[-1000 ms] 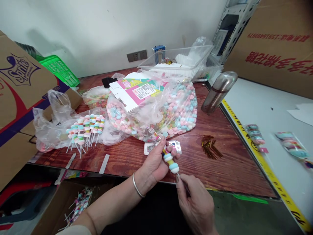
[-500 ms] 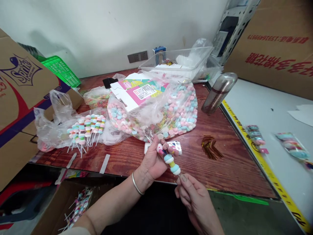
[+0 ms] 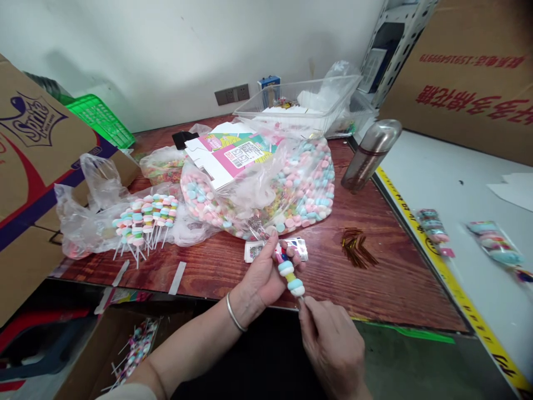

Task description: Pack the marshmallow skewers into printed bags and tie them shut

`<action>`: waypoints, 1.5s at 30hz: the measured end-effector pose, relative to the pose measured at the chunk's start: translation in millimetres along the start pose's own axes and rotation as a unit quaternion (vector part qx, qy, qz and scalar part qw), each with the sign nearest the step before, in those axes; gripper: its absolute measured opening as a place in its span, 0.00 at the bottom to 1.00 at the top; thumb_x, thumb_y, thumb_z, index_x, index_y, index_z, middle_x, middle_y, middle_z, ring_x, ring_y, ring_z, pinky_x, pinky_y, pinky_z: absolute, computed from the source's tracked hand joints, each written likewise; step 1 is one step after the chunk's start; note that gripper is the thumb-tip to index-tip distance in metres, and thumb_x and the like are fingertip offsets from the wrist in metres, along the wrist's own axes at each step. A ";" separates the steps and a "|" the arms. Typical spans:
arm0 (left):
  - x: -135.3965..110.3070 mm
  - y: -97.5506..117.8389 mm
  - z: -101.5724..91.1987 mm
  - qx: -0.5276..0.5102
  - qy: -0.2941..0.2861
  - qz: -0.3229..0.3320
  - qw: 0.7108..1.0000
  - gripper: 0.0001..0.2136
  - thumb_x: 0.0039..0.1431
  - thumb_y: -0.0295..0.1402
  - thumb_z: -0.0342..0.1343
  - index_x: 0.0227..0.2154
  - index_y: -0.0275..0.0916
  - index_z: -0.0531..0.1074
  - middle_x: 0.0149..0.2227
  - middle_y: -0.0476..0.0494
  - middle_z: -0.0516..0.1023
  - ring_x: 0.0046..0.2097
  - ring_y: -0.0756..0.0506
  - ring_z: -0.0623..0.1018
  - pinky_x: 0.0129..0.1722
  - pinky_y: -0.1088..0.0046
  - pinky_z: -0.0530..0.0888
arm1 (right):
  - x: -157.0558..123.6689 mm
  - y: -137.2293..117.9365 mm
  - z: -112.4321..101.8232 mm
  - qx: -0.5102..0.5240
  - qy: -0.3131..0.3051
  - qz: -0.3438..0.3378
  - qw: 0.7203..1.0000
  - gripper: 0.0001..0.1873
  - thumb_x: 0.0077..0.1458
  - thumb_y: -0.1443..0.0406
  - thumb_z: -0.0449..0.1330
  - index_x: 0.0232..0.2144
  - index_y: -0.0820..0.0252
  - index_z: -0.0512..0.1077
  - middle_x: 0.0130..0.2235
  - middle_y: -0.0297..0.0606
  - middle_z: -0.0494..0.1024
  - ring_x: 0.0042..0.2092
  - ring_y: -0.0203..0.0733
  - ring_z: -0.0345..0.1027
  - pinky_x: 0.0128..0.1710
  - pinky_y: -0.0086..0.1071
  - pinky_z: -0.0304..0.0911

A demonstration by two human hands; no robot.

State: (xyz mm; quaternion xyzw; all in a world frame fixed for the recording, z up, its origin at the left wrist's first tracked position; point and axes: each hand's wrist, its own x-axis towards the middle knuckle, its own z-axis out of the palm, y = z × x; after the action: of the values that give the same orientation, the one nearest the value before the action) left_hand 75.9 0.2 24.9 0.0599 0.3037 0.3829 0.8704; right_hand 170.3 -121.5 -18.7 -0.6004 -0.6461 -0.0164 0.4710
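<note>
My left hand (image 3: 262,272), with a silver bangle on the wrist, is closed around the top of a candy skewer (image 3: 290,276) and a clear wrapper, just above the table's near edge. My right hand (image 3: 331,341) pinches the skewer's stick from below. Blue, yellow and white candy discs show between the two hands. Small printed packets (image 3: 297,244) lie on the table right behind my left fingers. A big clear bag of pastel candies (image 3: 300,189) sits beyond them.
A pile of finished candy skewers (image 3: 145,219) rests on a plastic bag at left. Gold twist ties (image 3: 356,247) lie at right, near a steel flask (image 3: 368,155). Wrapped skewers (image 3: 433,228) lie on the grey table. Cardboard boxes (image 3: 37,166) flank both sides; a clear tub (image 3: 308,103) stands behind.
Both hands stay on the skewer; my left fingers shifted slightly around its top and my right hand re-pinched the stick. The skewer stays in place.
</note>
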 end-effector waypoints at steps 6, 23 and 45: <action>1.1 6.5 -7.9 0.041 -0.044 0.007 0.998 0.09 0.57 0.35 0.60 0.33 0.33 0.73 0.30 0.46 0.74 0.30 0.49 0.75 0.37 0.67 0.74 | 3.0 -0.2 -7.1 0.283 -0.132 0.353 0.882 0.18 0.60 0.54 0.56 0.23 0.58 0.69 0.20 0.29 0.63 0.22 0.32 0.54 0.21 0.27 0.50; 0.0 -5.4 0.2 -0.009 0.026 -0.006 1.000 0.16 0.57 0.44 0.59 0.25 0.36 0.66 0.25 0.50 0.70 0.28 0.50 0.73 0.33 0.69 0.74 | 1.0 -0.2 5.9 0.092 -0.020 0.108 0.990 0.06 0.59 0.67 0.58 0.29 0.60 0.73 0.23 0.33 0.71 0.26 0.34 0.62 0.29 0.30 0.56; -7.2 -42.7 -2.4 0.092 -0.029 0.007 0.995 0.15 0.54 0.41 0.63 0.27 0.32 0.72 0.28 0.45 0.73 0.31 0.51 0.73 0.35 0.75 0.70 | 9.6 5.4 15.8 0.083 0.019 0.197 0.977 0.09 0.58 0.62 0.56 0.31 0.59 0.74 0.31 0.39 0.78 0.31 0.40 0.71 0.33 0.30 0.63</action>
State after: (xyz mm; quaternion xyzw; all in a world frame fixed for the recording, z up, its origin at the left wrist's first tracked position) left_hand 97.7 -35.0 12.1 0.1526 0.3115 0.3576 0.8671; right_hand 166.9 -103.4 -24.4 -0.6742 -0.5053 0.1194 0.5252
